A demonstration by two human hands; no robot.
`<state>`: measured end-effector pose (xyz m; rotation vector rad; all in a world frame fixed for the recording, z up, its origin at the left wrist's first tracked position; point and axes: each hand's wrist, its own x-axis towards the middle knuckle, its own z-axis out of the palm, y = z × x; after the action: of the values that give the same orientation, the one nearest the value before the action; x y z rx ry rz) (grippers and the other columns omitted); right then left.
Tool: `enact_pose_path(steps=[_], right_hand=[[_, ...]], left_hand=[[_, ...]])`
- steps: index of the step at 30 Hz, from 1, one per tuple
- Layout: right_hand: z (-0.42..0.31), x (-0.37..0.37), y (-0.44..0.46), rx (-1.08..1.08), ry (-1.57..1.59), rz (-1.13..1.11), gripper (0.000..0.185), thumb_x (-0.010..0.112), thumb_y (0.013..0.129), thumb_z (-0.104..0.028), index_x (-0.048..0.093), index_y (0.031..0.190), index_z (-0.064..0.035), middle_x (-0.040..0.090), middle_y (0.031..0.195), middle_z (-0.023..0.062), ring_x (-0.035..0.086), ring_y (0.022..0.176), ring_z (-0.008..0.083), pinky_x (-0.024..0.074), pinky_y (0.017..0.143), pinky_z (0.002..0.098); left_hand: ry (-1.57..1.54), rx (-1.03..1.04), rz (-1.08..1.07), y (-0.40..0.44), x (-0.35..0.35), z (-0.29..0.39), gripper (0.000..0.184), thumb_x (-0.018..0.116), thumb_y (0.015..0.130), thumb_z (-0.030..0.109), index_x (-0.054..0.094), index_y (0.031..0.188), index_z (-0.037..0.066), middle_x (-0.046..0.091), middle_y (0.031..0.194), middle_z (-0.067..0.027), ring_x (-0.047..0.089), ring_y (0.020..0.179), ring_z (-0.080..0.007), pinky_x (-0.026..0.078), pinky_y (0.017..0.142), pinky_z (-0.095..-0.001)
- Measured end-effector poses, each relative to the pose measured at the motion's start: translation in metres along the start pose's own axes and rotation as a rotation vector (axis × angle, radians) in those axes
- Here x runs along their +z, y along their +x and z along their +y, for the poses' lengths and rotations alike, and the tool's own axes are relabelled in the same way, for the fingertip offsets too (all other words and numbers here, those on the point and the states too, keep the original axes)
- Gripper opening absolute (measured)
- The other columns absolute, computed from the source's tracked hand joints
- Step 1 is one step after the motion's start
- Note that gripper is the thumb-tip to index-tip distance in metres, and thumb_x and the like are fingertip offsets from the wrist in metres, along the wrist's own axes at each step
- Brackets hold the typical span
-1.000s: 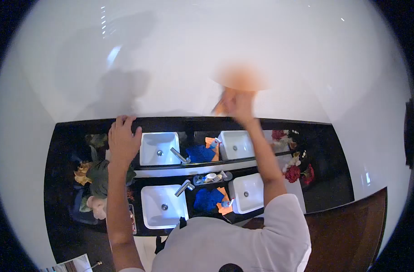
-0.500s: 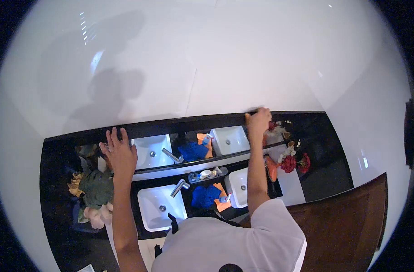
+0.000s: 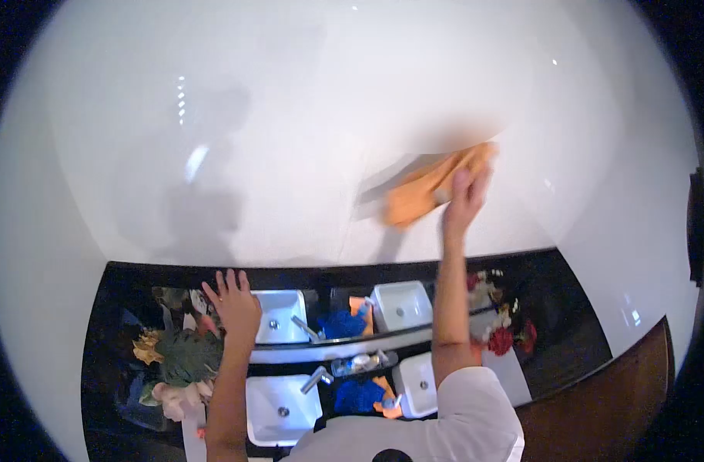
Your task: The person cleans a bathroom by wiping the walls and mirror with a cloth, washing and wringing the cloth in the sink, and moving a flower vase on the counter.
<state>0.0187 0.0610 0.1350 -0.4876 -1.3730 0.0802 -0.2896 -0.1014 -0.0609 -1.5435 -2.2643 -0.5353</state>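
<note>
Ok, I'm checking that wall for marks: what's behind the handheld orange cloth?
White wall and a shadow show around the orange cloth; the patch it covers can't be seen.

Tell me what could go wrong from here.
Part of the orange cloth trails beyond the right hand, so it might slip or snag. The left forearm appears close to the pink flowers and could brush them. A low swing of the right forearm might catch the red flowers.

A single wide, round-edged view looks forward and down from the wearer's head, close above the shirt (image 3: 444,431), taking in the left hand (image 3: 239,308), right hand (image 3: 464,202), sinks (image 3: 264,400) and pale wall (image 3: 313,115).
</note>
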Motion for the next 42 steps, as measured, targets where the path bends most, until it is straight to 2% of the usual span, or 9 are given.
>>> enact_pose_path(steps=[6, 11, 16, 22, 28, 32, 33, 35, 42], right_hand=[[0.023, 0.062, 0.097, -0.279, -0.812, 0.275, 0.061, 0.049, 0.087, -0.032, 0.031, 0.132, 0.0040, 0.032, 0.134, 0.0281, 0.023, 0.129, 0.0396, 0.0163, 0.106, 0.0443], [-0.113, 0.226, 0.014, -0.183, -0.491, -0.488, 0.020, 0.044, 0.082, -0.014, 0.053, 0.094, -0.0012, 0.057, 0.084, 0.0143, 0.055, 0.080, 0.0236, 0.0427, 0.064, 0.0415], [-0.104, 0.289, -0.038, -0.670, -0.203, -0.695, 0.026, 0.045, 0.082, -0.015, 0.049, 0.104, -0.0014, 0.053, 0.099, 0.0147, 0.050, 0.096, 0.0260, 0.0376, 0.079, 0.0396], [0.024, 0.123, 0.070, -0.639, -0.607, -0.125, 0.042, 0.041, 0.088, -0.019, 0.042, 0.126, -0.0003, 0.047, 0.126, 0.0139, 0.042, 0.117, 0.0265, 0.0291, 0.100, 0.0369], [0.008, 0.045, 0.179, -0.150, -0.698, 0.374, 0.037, 0.035, 0.092, -0.027, 0.048, 0.110, 0.0020, 0.055, 0.101, 0.0179, 0.052, 0.096, 0.0319, 0.0393, 0.085, 0.0405], [0.003, 0.141, 0.253, -0.582, -0.692, 0.424, 0.033, 0.036, 0.091, -0.023, 0.048, 0.108, 0.0014, 0.053, 0.108, 0.0187, 0.049, 0.102, 0.0316, 0.0371, 0.087, 0.0391], [-0.096, 0.179, 0.221, -0.218, -0.230, 0.159, 0.033, 0.037, 0.089, -0.026, 0.052, 0.105, -0.0008, 0.056, 0.097, 0.0177, 0.052, 0.096, 0.0321, 0.0392, 0.087, 0.0419], [-0.136, 0.264, 0.210, -0.487, -0.709, 0.218, 0.030, 0.038, 0.086, -0.020, 0.053, 0.101, 0.0004, 0.057, 0.104, 0.0185, 0.054, 0.097, 0.0318, 0.0398, 0.083, 0.0443], [-0.258, 0.454, 0.030, -0.783, 0.050, -0.363, 0.028, 0.062, 0.062, -0.022, 0.059, 0.086, -0.0071, 0.060, 0.090, 0.0110, 0.056, 0.090, 0.0235, 0.0326, 0.092, 0.0404]], left_hand=[[-0.074, -0.019, 0.050, -0.005, 0.003, 0.006, 0.050, 0.059, 0.072, 0.018, 0.049, 0.119, 0.002, 0.043, 0.125, -0.0165, 0.034, 0.124, -0.0337, 0.009, 0.105, -0.0571], [-0.064, -0.054, 0.107, -0.001, 0.012, 0.009, 0.046, 0.058, 0.072, 0.014, 0.049, 0.115, 0.000, 0.044, 0.124, -0.0185, 0.035, 0.123, -0.0333, 0.011, 0.107, -0.0538], [-0.058, -0.019, 0.142, -0.002, 0.014, 0.002, 0.046, 0.058, 0.071, 0.012, 0.049, 0.114, 0.000, 0.045, 0.123, -0.0182, 0.038, 0.122, -0.0330, 0.011, 0.107, -0.0523], [-0.153, 0.017, 0.130, -0.006, 0.009, -0.010, 0.049, 0.059, 0.069, 0.012, 0.050, 0.116, 0.001, 0.045, 0.124, -0.0182, 0.038, 0.122, -0.0330, 0.009, 0.107, -0.0542], [-0.210, 0.045, 0.088, -0.009, 0.021, -0.016, 0.054, 0.060, 0.069, 0.014, 0.048, 0.120, 0.003, 0.042, 0.127, -0.0182, 0.033, 0.126, -0.0338, 0.008, 0.106, -0.0555], [-0.229, 0.021, 0.050, -0.007, 0.017, -0.014, 0.052, 0.058, 0.070, 0.014, 0.048, 0.120, 0.003, 0.041, 0.128, -0.0174, 0.032, 0.126, -0.0333, 0.008, 0.106, -0.0548], [-0.229, 0.014, 0.052, -0.006, 0.016, -0.013, 0.052, 0.058, 0.070, 0.014, 0.048, 0.120, 0.003, 0.041, 0.128, -0.0174, 0.032, 0.126, -0.0333, 0.008, 0.106, -0.0548], [-0.223, 0.018, 0.084, -0.009, 0.019, -0.014, 0.051, 0.058, 0.071, 0.015, 0.048, 0.120, 0.004, 0.041, 0.127, -0.0168, 0.033, 0.126, -0.0332, 0.008, 0.106, -0.0544], [-0.370, -0.036, 0.017, -0.007, -0.006, -0.025, 0.056, 0.061, 0.072, 0.024, 0.046, 0.123, 0.006, 0.038, 0.128, -0.0180, 0.029, 0.127, -0.0352, 0.008, 0.104, -0.0598]])
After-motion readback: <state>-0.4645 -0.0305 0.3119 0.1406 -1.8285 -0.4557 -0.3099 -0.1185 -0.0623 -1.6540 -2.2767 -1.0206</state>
